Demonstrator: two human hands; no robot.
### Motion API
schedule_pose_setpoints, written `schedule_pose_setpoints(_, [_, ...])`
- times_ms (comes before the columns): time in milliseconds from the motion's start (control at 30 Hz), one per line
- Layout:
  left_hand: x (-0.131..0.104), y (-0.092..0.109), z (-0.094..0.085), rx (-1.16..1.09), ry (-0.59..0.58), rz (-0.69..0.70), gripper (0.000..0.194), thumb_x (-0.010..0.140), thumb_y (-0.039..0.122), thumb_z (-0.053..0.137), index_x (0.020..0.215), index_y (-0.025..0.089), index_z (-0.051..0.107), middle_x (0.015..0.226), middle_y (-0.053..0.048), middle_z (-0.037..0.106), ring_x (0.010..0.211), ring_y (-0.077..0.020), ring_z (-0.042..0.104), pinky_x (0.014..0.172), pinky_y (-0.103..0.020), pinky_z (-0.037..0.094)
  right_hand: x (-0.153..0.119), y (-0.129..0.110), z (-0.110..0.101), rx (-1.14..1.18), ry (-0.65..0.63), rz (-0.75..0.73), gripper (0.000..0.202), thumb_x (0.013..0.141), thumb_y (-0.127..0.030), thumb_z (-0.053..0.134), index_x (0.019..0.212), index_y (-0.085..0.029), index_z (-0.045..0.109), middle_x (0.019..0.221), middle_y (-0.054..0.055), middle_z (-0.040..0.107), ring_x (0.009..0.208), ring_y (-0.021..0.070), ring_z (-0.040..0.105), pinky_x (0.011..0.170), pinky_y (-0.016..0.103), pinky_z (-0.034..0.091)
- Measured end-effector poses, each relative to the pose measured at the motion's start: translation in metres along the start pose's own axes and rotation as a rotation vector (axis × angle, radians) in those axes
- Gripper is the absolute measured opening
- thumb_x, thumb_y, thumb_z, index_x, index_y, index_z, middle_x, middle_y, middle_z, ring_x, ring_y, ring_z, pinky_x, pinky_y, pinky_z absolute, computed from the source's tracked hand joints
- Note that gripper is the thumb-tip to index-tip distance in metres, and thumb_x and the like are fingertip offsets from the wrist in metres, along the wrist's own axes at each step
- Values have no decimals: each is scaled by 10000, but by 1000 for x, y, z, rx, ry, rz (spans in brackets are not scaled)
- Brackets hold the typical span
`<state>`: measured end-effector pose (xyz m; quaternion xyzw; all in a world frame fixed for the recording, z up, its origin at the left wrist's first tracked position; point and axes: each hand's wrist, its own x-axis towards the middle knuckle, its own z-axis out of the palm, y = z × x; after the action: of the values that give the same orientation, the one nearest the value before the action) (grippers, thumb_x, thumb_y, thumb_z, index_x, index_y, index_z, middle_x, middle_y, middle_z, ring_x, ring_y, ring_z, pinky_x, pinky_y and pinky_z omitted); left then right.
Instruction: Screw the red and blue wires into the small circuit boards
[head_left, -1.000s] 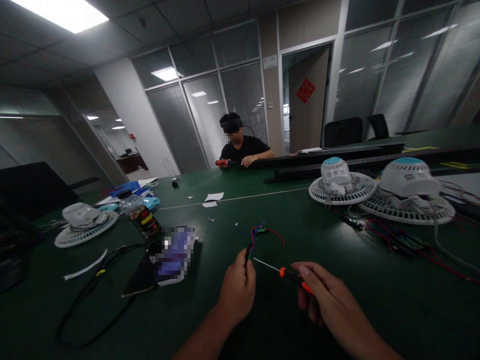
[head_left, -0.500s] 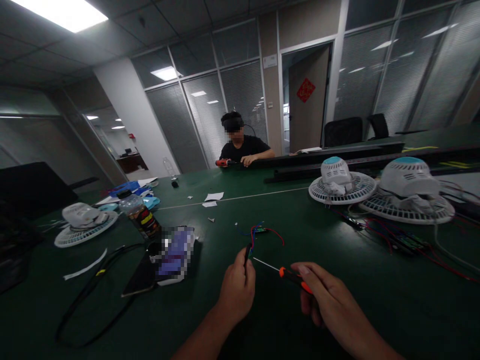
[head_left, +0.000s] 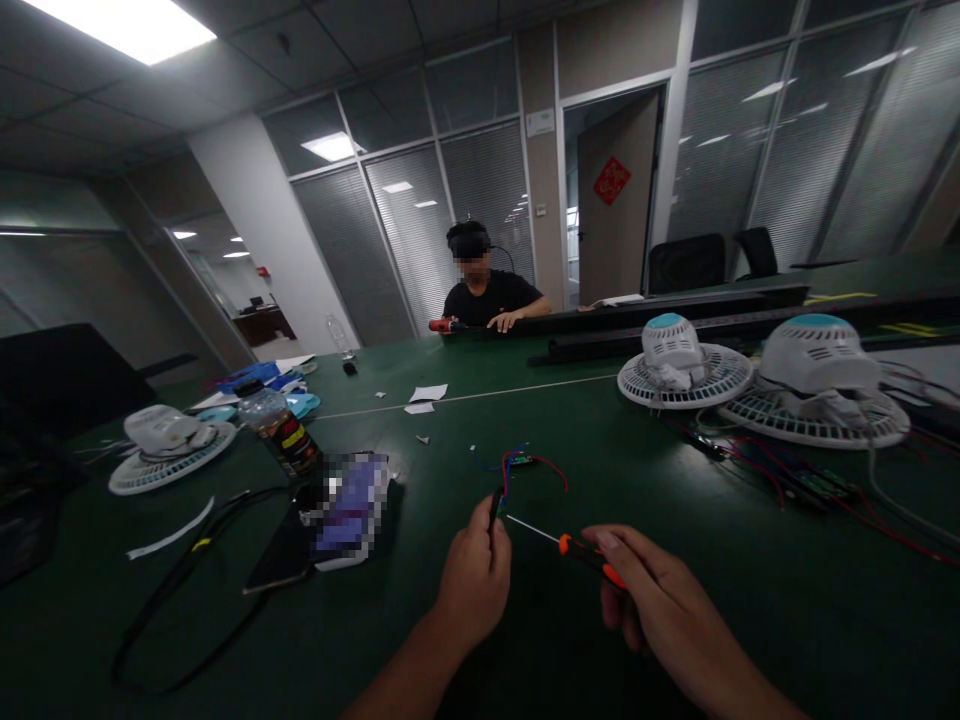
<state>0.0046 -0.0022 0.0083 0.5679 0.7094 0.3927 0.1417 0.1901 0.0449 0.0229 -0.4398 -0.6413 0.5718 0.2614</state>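
Observation:
My left hand (head_left: 474,580) is closed around a small black part (head_left: 495,508) with a green piece at its edge; most of it is hidden by the fingers. Red and blue wires (head_left: 506,478) run from it towards a small green circuit board (head_left: 522,460) on the table just beyond. In my right hand (head_left: 660,595) is an orange-and-black screwdriver (head_left: 576,552), gripped by its handle. Its thin shaft points left, with the tip at or close beside the green piece; contact cannot be made out.
White fan heads (head_left: 675,370) lie on the green table (head_left: 420,640) at both sides. A drink bottle (head_left: 281,430), phone (head_left: 281,550) and looped black cable (head_left: 142,620) are on the left. Across the table, a person (head_left: 495,295) has a hand by long black bars (head_left: 675,315).
My hands, the screwdriver and the black part look almost unmoved. Across the table, the other person's head and hand have shifted slightly to the right.

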Motion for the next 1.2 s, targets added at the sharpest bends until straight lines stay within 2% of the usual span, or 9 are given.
schedule_pose_setpoints(300, [0,0,0,-11,-2,15,361,891,264,285,1185,130,445,692,-29,590,596,-161,554,576,-269,403,-2,-4,0,-10,4,3,488,850,-524,306,1094,-158,519,506,-37,537,416,116,499,395,221,333])
schedule_pose_setpoints(500, [0,-1,1,-12,5,17,348,888,244,288,1169,121,451,700,-32,597,583,-154,552,577,-264,405,-1,-3,0,-7,10,53,532,857,-530,261,1141,-143,489,497,-33,541,409,118,497,387,219,326])
schedule_pose_setpoints(867, [0,1,-1,-19,-6,16,352,884,249,288,1171,128,452,676,-22,582,634,-168,570,606,-272,410,1,-1,0,-13,7,4,498,849,-527,291,1103,-170,527,509,-36,554,413,116,512,391,212,346])
schedule_pose_setpoints(1200, [1,0,-1,-19,-3,20,352,887,251,289,1178,131,447,688,-24,584,596,-158,558,588,-267,411,0,-1,0,-26,12,43,534,851,-539,246,1132,-161,499,486,-42,539,400,116,499,383,214,337])
